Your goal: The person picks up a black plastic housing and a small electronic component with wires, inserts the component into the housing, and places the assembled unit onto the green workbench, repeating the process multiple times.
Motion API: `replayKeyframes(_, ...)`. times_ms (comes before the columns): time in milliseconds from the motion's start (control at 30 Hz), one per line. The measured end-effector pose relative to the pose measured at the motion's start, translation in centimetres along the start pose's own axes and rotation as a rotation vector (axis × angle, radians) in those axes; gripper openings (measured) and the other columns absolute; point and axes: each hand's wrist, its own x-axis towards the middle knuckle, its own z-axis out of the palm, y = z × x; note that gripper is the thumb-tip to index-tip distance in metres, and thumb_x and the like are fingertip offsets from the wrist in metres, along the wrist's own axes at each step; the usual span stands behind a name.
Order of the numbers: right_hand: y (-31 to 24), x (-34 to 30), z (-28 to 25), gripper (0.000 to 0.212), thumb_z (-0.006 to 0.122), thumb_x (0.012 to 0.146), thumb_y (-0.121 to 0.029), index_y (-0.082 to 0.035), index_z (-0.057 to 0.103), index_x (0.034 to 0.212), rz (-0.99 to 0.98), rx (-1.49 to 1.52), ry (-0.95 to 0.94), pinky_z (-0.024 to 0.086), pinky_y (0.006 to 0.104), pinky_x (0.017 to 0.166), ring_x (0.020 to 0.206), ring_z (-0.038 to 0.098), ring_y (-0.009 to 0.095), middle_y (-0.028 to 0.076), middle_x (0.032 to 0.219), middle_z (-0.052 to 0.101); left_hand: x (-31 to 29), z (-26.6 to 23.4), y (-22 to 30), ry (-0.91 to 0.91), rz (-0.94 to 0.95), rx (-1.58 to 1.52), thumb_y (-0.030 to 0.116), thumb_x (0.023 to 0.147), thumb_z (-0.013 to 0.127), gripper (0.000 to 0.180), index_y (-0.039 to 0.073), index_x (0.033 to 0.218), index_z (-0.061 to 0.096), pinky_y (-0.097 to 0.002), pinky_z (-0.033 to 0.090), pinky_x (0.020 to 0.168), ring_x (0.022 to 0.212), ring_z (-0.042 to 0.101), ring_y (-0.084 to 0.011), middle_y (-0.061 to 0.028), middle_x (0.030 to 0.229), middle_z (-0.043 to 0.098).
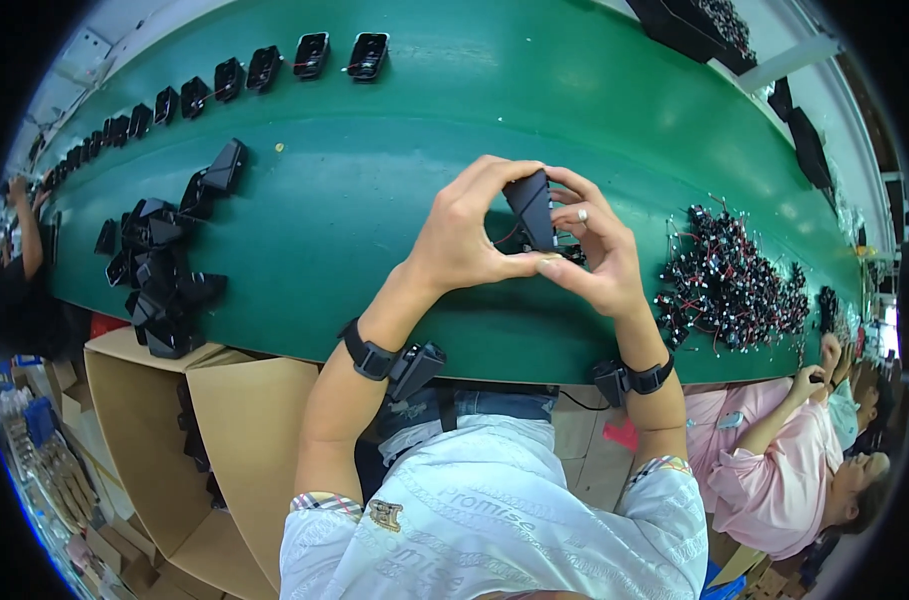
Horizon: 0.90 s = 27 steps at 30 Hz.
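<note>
A black plastic housing (531, 208) with a slanted face is held up over the green table, between my two hands. My left hand (462, 222) curves round its left side, fingers at the top and thumb at the bottom. On the other side, my right hand (602, 245), a ring on one finger, grips the right edge with its thumb near my left thumb. A thin red wire and small dark parts show under the housing, partly hidden by my fingers. Both wrists wear black straps with small black modules.
Black housings (154, 265) lie heaped at left; a row of open shells (263, 68) runs along the far side of the green table (374, 180). Small wired parts (729, 280) are piled at right. An open cardboard box (254, 440) stands below left. People sit at both ends.
</note>
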Motion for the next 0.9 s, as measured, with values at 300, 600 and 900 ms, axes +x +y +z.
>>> replayKeyframes(300, 0.7, 1.1, 0.7, 0.031, 0.083, 0.071, -0.002, -0.01, 0.06, 0.091, 0.208, 0.448, -0.001, 0.047, 0.036, 0.1, 0.12, 0.053, 0.019, 0.011, 0.14, 0.051, -0.7, 0.2, 0.1, 0.114, 0.084, 0.068, 0.031, 0.06, 0.091, 0.079, -0.001, 0.128, 0.065, -0.0429, 0.057, 0.086, 0.1, 0.066, -0.0329, -0.0161, 0.116, 0.061)
replayKeyframes(600, -4.0, 8.0, 1.0, 0.026, 0.081, 0.078, -0.01, -0.004, 0.066, 0.099, 0.395, 0.332, -0.25, 0.05, 0.0308, 0.093, 0.105, 0.06, 0.015, 0.006, 0.118, 0.062, -0.3, -1.9, -0.6, 0.297, 0.017, 0.019, 0.036, 0.065, 0.091, 0.079, -0.003, 0.128, 0.064, -0.0437, 0.056, 0.088, 0.103, 0.063, -0.0332, -0.0169, 0.124, 0.054)
replayKeyframes(900, -3.4, 8.2, 3.5, 0.032, 0.079, 0.079, -0.017, 0.0, 0.065, 0.102, 0.463, 0.474, -0.147, 0.058, 0.0344, 0.088, 0.093, 0.068, 0.018, 0.008, 0.105, 0.067, -0.1, -2.9, -1.5, 0.392, 0.166, 0.19, 0.032, 0.065, 0.083, 0.067, 0.004, 0.121, 0.059, -0.0473, 0.048, 0.094, 0.107, 0.058, -0.0377, -0.0169, 0.115, 0.059)
